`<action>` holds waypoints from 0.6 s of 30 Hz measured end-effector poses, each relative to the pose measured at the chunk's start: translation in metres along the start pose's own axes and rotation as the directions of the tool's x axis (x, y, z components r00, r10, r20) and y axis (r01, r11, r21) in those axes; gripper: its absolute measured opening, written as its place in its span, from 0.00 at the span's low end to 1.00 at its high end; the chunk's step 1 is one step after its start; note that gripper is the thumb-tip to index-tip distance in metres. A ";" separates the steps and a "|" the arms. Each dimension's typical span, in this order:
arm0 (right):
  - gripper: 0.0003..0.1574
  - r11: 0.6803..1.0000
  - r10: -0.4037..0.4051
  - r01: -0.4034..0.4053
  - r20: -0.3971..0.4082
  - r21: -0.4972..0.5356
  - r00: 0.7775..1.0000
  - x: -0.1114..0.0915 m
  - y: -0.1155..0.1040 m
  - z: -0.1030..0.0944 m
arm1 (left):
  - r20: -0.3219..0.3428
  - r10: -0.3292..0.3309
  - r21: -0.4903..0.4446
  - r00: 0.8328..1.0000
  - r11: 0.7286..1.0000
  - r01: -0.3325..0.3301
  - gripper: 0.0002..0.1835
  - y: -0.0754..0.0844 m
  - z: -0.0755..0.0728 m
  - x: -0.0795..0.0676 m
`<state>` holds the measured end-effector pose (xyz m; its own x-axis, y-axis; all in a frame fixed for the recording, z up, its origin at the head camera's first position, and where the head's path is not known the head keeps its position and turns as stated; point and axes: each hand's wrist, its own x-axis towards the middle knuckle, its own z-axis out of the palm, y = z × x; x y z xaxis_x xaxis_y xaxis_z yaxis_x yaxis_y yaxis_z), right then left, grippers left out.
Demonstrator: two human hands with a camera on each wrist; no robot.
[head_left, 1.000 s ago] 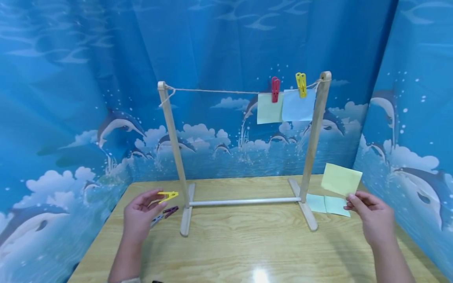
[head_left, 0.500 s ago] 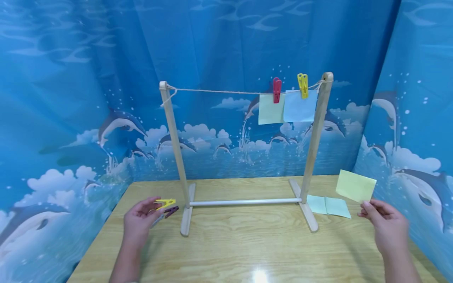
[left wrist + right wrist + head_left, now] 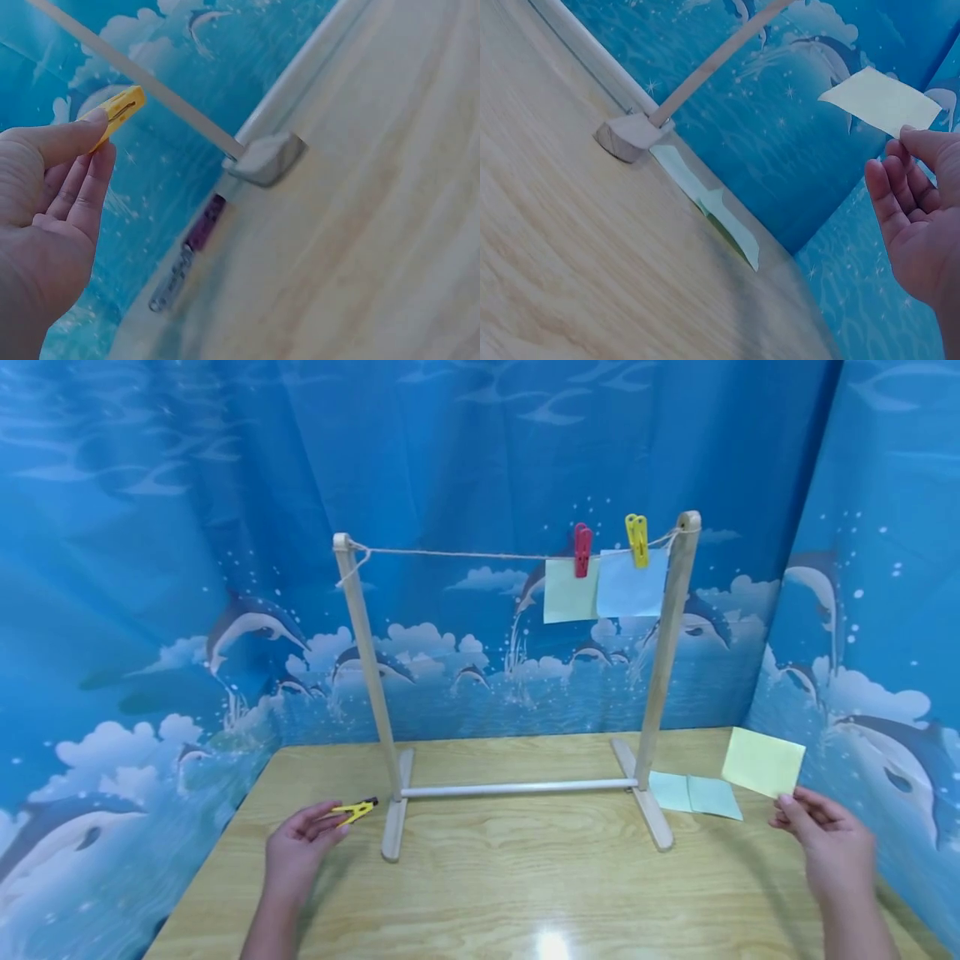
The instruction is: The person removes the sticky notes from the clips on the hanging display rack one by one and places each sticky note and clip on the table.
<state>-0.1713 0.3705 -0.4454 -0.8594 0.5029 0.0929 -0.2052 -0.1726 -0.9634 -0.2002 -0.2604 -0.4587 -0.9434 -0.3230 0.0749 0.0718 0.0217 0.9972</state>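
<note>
My left hand (image 3: 300,852) pinches a yellow clothespin (image 3: 357,812) between thumb and fingers, at the left of the wooden frame. In the left wrist view a purple clothespin (image 3: 205,223) and a grey one (image 3: 172,277) lie on the table below that hand; in the head view the yellow clothespin mostly covers them. At the far right, my right hand (image 3: 832,843) holds a pale yellow paper note (image 3: 763,762) by its lower corner, raised above the table. On the string (image 3: 457,553), a red clothespin (image 3: 582,550) holds a pale green note (image 3: 570,597) and another yellow clothespin (image 3: 637,541) a light blue note (image 3: 632,589).
The wooden frame's left post (image 3: 367,660) and right post (image 3: 666,652) stand on flat feet, joined by a white bar (image 3: 517,788). Two pale green notes (image 3: 712,797) lie side by side on the table (image 3: 517,877) by the right foot. A blue dolphin curtain (image 3: 450,468) surrounds the table.
My left hand has lowered with the yellow clothespin toward the clothespins on the table. My right hand has moved right and slightly down with the pale yellow note.
</note>
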 end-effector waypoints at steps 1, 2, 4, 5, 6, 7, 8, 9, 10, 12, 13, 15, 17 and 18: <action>0.08 1.000 0.001 -0.001 0.000 0.001 1.000 0.001 0.001 -0.002 | -0.004 -0.012 0.004 1.000 1.000 0.012 0.26 -0.004 -0.001 0.000; 0.09 1.000 0.000 0.000 0.000 0.000 1.000 0.002 0.003 -0.005 | -0.009 -0.020 0.005 1.000 1.000 0.020 0.27 -0.007 -0.002 0.000; 0.10 1.000 -0.008 0.008 0.009 -0.006 1.000 0.004 0.006 -0.009 | -0.017 -0.028 0.012 0.999 1.000 0.028 0.28 -0.012 -0.003 0.001; 0.10 1.000 -0.011 0.011 0.015 -0.011 1.000 0.005 0.007 -0.012 | -0.019 -0.029 0.019 0.999 0.999 0.029 0.28 -0.014 -0.004 0.001; 0.10 1.000 -0.015 0.016 0.020 -0.015 1.000 0.006 0.009 -0.014 | -0.023 -0.033 0.027 0.999 0.999 0.033 0.27 -0.016 -0.005 0.002; 0.10 1.000 -0.017 0.018 0.027 -0.022 0.999 0.007 0.010 -0.016 | -0.022 -0.033 0.032 0.999 0.999 0.034 0.27 -0.019 -0.005 0.002; 0.10 0.999 -0.020 0.021 0.036 -0.030 0.999 0.007 0.012 -0.018 | -0.023 -0.033 0.035 0.999 0.999 0.034 0.27 -0.021 -0.006 0.002; 0.10 0.999 -0.019 0.021 0.046 -0.040 0.999 0.008 0.013 -0.020 | -0.023 -0.034 0.041 0.999 0.999 0.035 0.27 -0.023 -0.007 0.003; 0.10 0.999 -0.017 0.020 0.053 -0.051 0.998 0.009 0.014 -0.022 | -0.022 -0.035 0.041 0.999 0.999 0.036 0.27 -0.025 -0.008 0.003; 0.09 0.997 -0.012 0.017 0.073 -0.078 0.997 0.011 0.017 -0.025 | -0.025 -0.039 0.040 0.999 0.998 0.040 0.27 -0.028 -0.010 0.003; 0.09 0.996 -0.008 0.015 0.081 -0.089 0.997 0.012 0.018 -0.026 | -0.028 -0.041 0.041 0.999 0.998 0.042 0.27 -0.030 -0.010 0.003; 0.09 0.993 0.011 0.000 0.092 -0.116 0.996 0.015 0.020 -0.028 | -0.032 -0.048 0.049 0.998 0.998 0.049 0.27 -0.032 -0.012 0.004; 0.09 0.989 0.031 -0.017 0.093 -0.144 0.995 0.017 0.021 -0.030 | -0.028 -0.052 0.060 0.998 0.997 0.054 0.28 -0.034 -0.012 0.004; 0.08 0.989 0.045 -0.032 0.089 -0.147 0.995 0.018 0.021 -0.030 | -0.028 -0.058 0.063 0.998 0.996 0.060 0.28 -0.034 -0.013 0.004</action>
<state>-0.1773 0.4018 -0.4720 -0.9059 0.4175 0.0713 -0.1068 -0.0622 -0.9923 -0.2024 -0.2742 -0.4923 -0.9367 -0.3498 0.0168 -0.0052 0.0619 0.9981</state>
